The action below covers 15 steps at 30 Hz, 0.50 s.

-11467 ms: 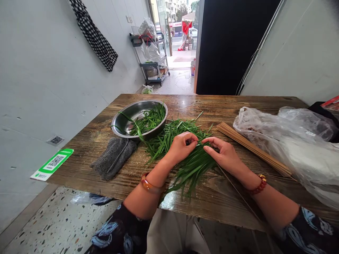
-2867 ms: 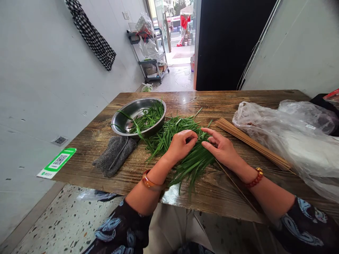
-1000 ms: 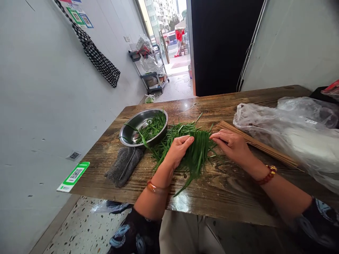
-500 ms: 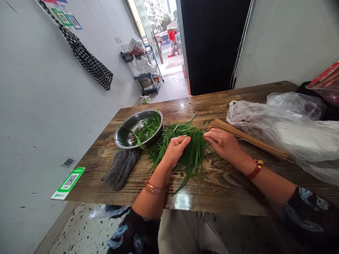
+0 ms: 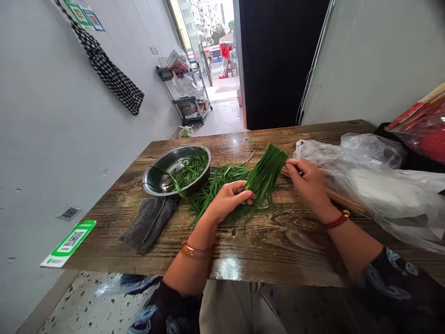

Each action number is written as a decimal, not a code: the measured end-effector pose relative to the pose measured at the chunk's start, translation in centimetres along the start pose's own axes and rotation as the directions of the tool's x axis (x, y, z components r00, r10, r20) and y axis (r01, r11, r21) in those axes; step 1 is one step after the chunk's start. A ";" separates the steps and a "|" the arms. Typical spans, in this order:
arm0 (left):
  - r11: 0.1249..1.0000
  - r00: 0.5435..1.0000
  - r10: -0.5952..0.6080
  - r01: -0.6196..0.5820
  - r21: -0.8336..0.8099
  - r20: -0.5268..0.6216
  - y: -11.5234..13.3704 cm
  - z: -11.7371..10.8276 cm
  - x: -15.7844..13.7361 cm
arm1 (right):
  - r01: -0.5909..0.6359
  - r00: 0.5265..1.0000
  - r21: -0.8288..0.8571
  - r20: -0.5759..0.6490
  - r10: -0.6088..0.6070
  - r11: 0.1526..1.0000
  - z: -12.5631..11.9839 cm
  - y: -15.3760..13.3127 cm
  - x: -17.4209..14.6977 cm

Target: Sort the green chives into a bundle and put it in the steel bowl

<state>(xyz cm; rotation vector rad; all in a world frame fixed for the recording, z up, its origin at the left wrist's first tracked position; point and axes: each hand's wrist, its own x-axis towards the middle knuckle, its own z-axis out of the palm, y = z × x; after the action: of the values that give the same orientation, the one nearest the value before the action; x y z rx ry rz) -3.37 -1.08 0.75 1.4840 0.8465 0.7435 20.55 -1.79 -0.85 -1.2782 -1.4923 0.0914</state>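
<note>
My left hand (image 5: 233, 199) is closed round the lower left edge of a flat row of green garlic chives (image 5: 267, 172), its thumb on top. The row is tilted up above the table, blades side by side. At its upper right edge my right hand (image 5: 306, 181) pinches with thumb and forefinger; whether a thin stick runs through the blades there, I cannot make out. Loose chives (image 5: 222, 182) lie heaped beneath and left of the held row. More cut chives sit in a steel bowl (image 5: 149, 186) on the left.
A bundle of thin bamboo skewers (image 5: 342, 200) lies behind my right hand, beside clear plastic bags (image 5: 378, 181). A grey cloth (image 5: 149, 225) rests before the bowl. The wooden table's (image 5: 278, 260) front edge is close to my body. A cart (image 5: 189, 93) stands near the doorway.
The row of chives has been lifted and turned, from hanging down between both hands to slanting up to the right. My right hand has shifted right and up a little.
</note>
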 end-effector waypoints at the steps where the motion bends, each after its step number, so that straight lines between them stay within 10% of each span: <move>1: 1.000 0.999 -0.007 0.007 -0.004 -0.046 -0.2 -0.2 0.1 | -0.032 0.999 -0.003 -0.030 0.032 0.999 -0.2 0.3 0.3; 8: 0.984 0.907 0.078 -0.136 -0.112 -0.414 -0.8 -0.9 0.7 | -0.147 0.987 0.008 -0.065 0.147 0.989 -0.9 0.8 0.4; 15: 0.973 0.897 0.005 -0.106 -0.206 -0.442 -2.0 -0.8 1.1 | -0.200 0.969 0.169 -0.108 0.220 0.965 -0.2 -1.6 0.6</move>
<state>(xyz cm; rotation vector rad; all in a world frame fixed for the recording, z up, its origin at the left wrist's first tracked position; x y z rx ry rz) -3.65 0.39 -1.20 1.1540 1.0199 1.2077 19.76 -2.12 0.66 -1.2868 -1.2139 0.2585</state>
